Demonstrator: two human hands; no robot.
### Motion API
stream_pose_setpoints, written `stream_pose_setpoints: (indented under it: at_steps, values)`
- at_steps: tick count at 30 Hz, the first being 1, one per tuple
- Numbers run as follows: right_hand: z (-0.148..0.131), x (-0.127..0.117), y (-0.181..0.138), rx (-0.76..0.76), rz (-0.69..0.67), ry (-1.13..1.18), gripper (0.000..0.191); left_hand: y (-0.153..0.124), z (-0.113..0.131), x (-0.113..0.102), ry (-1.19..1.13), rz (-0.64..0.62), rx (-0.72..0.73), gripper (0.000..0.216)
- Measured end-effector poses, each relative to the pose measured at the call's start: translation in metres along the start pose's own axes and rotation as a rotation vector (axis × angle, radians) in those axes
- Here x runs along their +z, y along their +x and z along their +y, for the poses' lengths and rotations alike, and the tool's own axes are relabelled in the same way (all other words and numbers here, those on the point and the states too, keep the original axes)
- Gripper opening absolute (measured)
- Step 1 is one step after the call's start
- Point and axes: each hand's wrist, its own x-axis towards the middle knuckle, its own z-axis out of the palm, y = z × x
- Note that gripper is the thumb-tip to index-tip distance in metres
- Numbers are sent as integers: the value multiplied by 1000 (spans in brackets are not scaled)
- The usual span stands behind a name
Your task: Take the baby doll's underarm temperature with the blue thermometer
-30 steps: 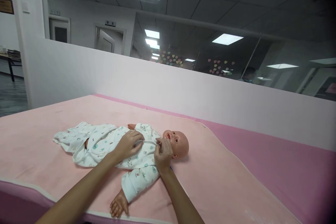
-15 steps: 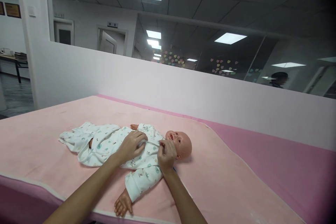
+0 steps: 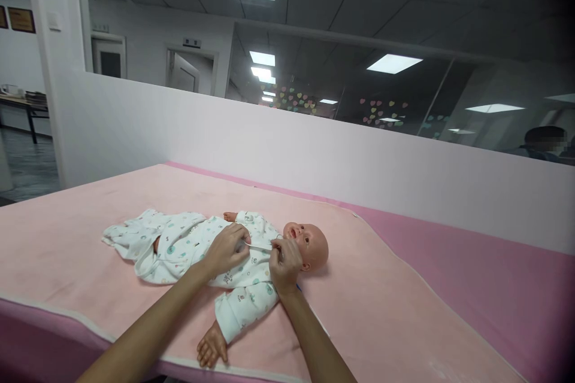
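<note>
A baby doll (image 3: 309, 244) lies on its back on a pink blanket (image 3: 381, 311), head to the right. It wears a white romper (image 3: 188, 245) printed with small coloured shapes. My left hand (image 3: 227, 249) rests on the doll's chest with its fingers pinched on the romper's front edge. Just under the doll's chin, my right hand (image 3: 284, 263) is closed on the collar of the same garment. A thin white strip of fabric runs taut between the two hands. One bare doll hand (image 3: 212, 348) lies near the blanket's front edge.
A low white partition wall (image 3: 314, 155) runs behind the bed. Beyond it are glass panels with heart stickers, and a person's head shows at the far right (image 3: 543, 140). A darker pink mattress (image 3: 494, 287) extends to the right. A white pillar stands at the left.
The view shifted slightly, so the doll sits a bit further right. Both hands stay pinched on the romper near the neck. The person behind the glass moved to the right.
</note>
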Motion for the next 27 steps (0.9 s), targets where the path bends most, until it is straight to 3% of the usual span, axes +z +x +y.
stream_pose_setpoints:
  at_steps: [7, 16, 27]
  values:
    - [0, 0, 0, 2, -3, -16, 23, -2, -5, 2, -15, 64, -67, 11]
    - [-1, 0, 1, 11, -18, -16, 24, 2, -12, -6, -85, -91, -76, 16]
    - [-1, 0, 1, 18, -25, -4, 24, -3, -14, 8, 236, 66, -27, 17]
